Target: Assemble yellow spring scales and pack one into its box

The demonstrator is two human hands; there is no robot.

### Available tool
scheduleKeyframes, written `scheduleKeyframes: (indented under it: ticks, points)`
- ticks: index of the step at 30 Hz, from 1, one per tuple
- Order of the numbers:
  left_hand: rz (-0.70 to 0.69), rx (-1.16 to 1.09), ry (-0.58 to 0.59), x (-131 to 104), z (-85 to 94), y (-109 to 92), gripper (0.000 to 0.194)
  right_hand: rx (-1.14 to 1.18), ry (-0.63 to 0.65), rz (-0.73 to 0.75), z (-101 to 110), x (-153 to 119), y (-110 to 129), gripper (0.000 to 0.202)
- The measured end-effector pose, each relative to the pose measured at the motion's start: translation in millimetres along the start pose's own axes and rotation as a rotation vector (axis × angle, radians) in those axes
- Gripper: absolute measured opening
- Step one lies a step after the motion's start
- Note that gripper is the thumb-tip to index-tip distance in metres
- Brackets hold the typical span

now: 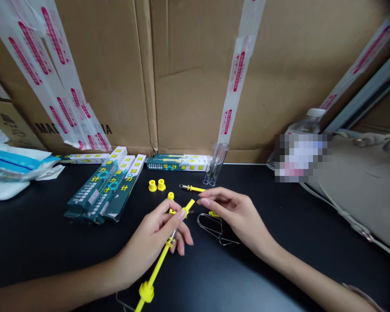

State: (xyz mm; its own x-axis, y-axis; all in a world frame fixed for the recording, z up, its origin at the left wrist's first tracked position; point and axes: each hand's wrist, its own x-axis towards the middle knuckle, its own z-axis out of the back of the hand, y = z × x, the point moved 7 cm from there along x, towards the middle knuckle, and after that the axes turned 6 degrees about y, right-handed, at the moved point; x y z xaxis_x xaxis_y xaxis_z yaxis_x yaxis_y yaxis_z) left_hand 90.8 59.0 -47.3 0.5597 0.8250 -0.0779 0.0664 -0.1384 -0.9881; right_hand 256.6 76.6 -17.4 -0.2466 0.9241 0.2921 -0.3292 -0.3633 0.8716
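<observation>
My left hand [164, 229] pinches a long yellow rod [158, 268] between thumb and index finger, near its upper end. A round yellow collar [146, 292] sits low on the rod. To the right, my right hand [229, 206] has thumb and fingertips close together; whether anything small is between them is hidden. Just behind its fingertips lies another yellow rod [195, 189] with a metal end. Bent metal wire hooks [209, 227] rest below my right hand. Beyond my left hand are yellow caps [161, 185] and a small yellow piece [170, 196].
Green and white boxes [117, 186] are stacked at the left, with more boxes [178, 163] along the cardboard wall [195, 86]. Clear tubes [216, 164] stand upright behind my right hand. A plastic bottle [307, 123] and a beige bag [360, 186] occupy the right.
</observation>
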Motion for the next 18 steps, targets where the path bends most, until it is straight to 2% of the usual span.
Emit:
scheduleKeyframes:
  ticks: [2,6,18]
  points:
    - [0.012,0.025,0.003,-0.5,-0.2,2.6,0.036,0.150,0.008,-0.060,-3.3,-2.6,0.1,0.026]
    - [0.021,0.104,0.020,-3.1,-2.2,3.3,0.031,0.441,0.009,-0.183,-11.3,-8.1,-1.9,0.019]
    - [0.004,0.218,0.051,-6.9,-7.1,-4.3,0.028,0.484,0.076,-0.172,-22.7,-13.2,1.1,0.012]
